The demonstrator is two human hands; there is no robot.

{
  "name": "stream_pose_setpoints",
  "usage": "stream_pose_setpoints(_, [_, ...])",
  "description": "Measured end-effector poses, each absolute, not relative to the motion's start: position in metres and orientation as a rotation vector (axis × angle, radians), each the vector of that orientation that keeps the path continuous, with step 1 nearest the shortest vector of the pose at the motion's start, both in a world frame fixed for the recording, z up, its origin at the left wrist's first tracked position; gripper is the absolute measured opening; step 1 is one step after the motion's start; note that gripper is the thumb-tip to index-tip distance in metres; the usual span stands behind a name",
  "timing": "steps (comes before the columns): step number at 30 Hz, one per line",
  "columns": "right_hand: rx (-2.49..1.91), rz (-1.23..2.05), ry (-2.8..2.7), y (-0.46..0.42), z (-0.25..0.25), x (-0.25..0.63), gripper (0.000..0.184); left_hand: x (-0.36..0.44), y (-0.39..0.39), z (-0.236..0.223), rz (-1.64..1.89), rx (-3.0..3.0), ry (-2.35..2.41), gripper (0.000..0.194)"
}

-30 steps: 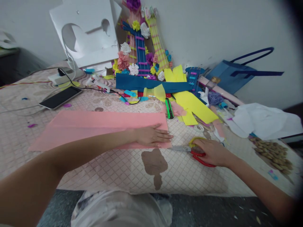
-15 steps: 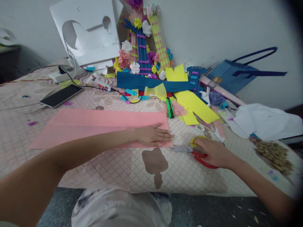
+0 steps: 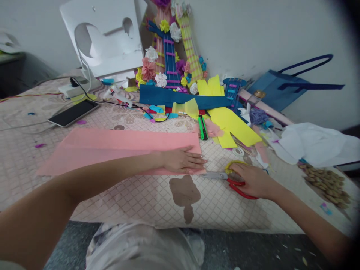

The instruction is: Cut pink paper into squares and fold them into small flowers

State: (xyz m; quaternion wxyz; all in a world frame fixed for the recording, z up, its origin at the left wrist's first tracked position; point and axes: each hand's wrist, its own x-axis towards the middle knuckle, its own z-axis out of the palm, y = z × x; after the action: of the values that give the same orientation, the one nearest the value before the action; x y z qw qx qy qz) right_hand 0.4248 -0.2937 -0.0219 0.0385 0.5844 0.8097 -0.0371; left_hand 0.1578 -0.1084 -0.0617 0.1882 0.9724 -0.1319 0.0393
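A long pink sheet of crepe paper (image 3: pixel 132 140), with a crease along its length, lies across the patterned tablecloth. My left hand (image 3: pixel 181 160) rests flat on its right end, fingers stretched to the right and slightly apart. Just right of that end, my right hand (image 3: pixel 253 180) grips a pair of scissors (image 3: pixel 215 175) with one yellow and one red handle loop. The blades point left, their tips close to the paper's lower right corner. Whether the tips touch the paper I cannot tell. A green box cutter (image 3: pixel 202 128) lies above my left fingers.
Yellow paper pieces (image 3: pixel 229 125) and a blue paper strip (image 3: pixel 180 98) lie behind. A phone (image 3: pixel 73 113), a glue gun (image 3: pixel 119 96) and a power strip (image 3: pixel 75 88) are at left. Decorated paper guitars (image 3: pixel 169 60) lean on the wall. Peanuts (image 3: pixel 327 183) lie at right.
The scissors and my right hand have shifted very slightly left. My left hand stays flat on the pink paper.
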Motion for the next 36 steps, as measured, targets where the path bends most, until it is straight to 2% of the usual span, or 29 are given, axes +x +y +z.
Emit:
stream_pose_setpoints(25, [1.776,-0.091,2.408,-0.295,-0.026,0.422,0.022,0.158,-0.108,-0.061,0.034,2.771,-0.358,0.050])
stream_pose_setpoints(36, [1.812,-0.182,2.479,-0.290,-0.026,0.414,0.023,0.159,-0.108,-0.061,0.051,2.775,-0.364,0.050])
